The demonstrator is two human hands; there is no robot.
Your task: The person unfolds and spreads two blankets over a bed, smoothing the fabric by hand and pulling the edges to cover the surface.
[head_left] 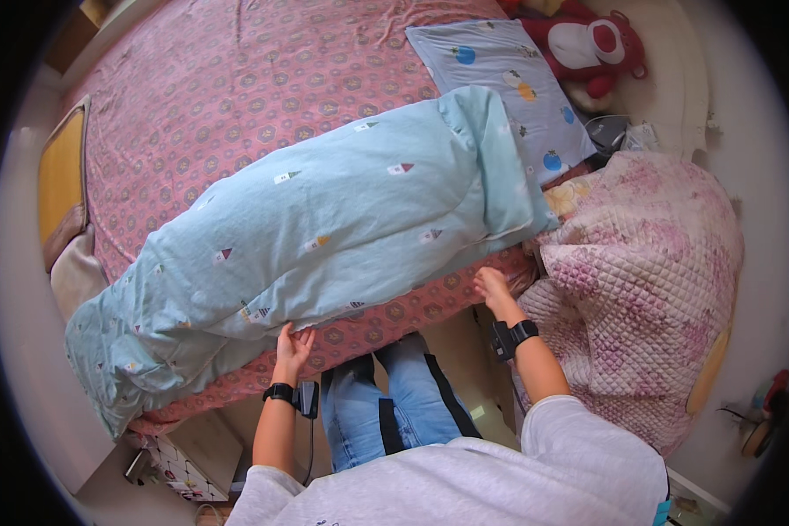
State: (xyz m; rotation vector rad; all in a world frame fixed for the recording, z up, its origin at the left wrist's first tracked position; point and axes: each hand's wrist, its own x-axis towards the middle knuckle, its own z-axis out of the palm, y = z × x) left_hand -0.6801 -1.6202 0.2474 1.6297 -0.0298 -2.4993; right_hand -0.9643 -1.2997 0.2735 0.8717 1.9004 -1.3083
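A light blue quilt (351, 193) printed with small houses lies lengthwise on the bed, its right end folded over. My left hand (295, 348) is at the quilt's near edge with the fingers apart, palm partly up; the thumb side meets or nearly meets the hem. Farther right, my right hand (493, 287) hovers by the bed's near side, below the quilt's folded end. Its fingers are loosely bent and hold nothing that shows. Under the quilt, a pink patterned bedsheet (210, 114) covers the mattress.
A pale blue pillow (500, 74) lies beyond the quilt's right end, near a red plush bear (592, 44). To my right, a quilted floral cover (631, 280) drapes over something bulky. A small cabinet (197, 451) stands below the bed's near left edge.
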